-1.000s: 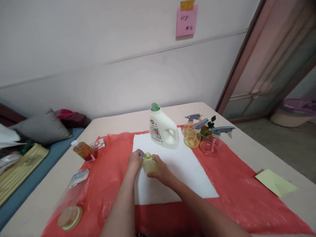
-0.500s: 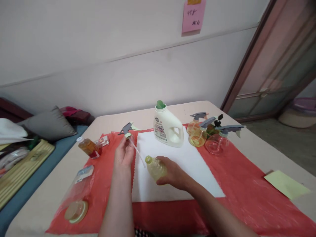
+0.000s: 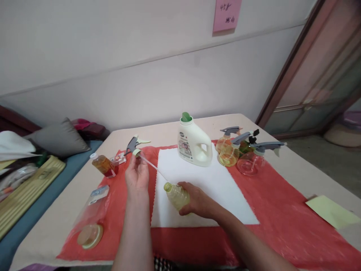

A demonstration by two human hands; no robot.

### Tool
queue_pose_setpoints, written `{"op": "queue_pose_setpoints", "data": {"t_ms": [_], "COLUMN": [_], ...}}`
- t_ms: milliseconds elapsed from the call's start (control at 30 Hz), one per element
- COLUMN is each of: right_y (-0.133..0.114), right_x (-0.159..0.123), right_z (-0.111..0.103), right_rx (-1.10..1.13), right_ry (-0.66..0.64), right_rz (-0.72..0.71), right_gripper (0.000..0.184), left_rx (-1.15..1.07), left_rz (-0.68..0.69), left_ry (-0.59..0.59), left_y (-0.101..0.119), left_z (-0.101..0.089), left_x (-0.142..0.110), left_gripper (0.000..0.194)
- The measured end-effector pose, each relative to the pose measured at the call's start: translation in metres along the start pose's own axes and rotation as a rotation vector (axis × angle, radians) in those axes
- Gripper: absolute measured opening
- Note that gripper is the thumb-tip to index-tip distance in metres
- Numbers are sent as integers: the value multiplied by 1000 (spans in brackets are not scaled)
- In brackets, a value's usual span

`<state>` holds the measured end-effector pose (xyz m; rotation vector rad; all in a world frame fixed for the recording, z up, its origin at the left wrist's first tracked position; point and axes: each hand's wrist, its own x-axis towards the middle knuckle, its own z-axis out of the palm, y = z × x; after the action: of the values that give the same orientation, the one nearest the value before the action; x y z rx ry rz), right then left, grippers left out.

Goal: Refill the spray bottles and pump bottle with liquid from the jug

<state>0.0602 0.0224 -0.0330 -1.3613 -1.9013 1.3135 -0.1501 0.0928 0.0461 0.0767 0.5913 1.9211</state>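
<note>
My left hand (image 3: 137, 174) is closed on a grey trigger spray head (image 3: 133, 146), lifted up and to the left, its thin dip tube (image 3: 152, 168) slanting down to the neck of a small yellow bottle (image 3: 176, 195). My right hand (image 3: 197, 199) grips that bottle, tilted to the left over a white sheet (image 3: 208, 184) on a red plastic cover (image 3: 282, 222). The bottle's mouth is uncapped.
A white detergent jug (image 3: 194, 145) with a green cap stands behind the sheet. Several spray bottles (image 3: 239, 152) cluster at the right. An amber bottle (image 3: 103, 165) and a clear bag with a lid (image 3: 88, 222) lie left. A yellow note (image 3: 332, 212) lies far right.
My left hand took the spray head off the yellow bottle and drew it up and left, pulling the dip tube nearly out. My right hand tilted the bottle leftward.
</note>
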Motion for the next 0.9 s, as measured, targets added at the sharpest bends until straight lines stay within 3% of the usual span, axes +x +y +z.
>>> {"op": "queue_pose_setpoints", "data": {"t_ms": [167,333,533,700,900], "right_y": [0,-6,-13,-18,-10], "right_x": [0,-1,-2,-4,-3], "right_z": [-2,-4,-5,-12,-13], "right_rx": [37,87,251,245,275], "right_ry": [29,47,180,312,460], "right_rz": [23,35,86,16,-116], "right_gripper": [84,83,85,70,71], "left_rx": [32,88,249,343,391], "left_rz": [38,47,-72,-106,-64], "left_ry": [-17,-67,-260,-391,-468], "left_y": [-1,-18,-45,-59,-64], "left_z": [-1,0,-5,-7,-9], "left_x": [-2,-9,-30,-49,-55], "left_gripper": [23,23,22,29,35]}}
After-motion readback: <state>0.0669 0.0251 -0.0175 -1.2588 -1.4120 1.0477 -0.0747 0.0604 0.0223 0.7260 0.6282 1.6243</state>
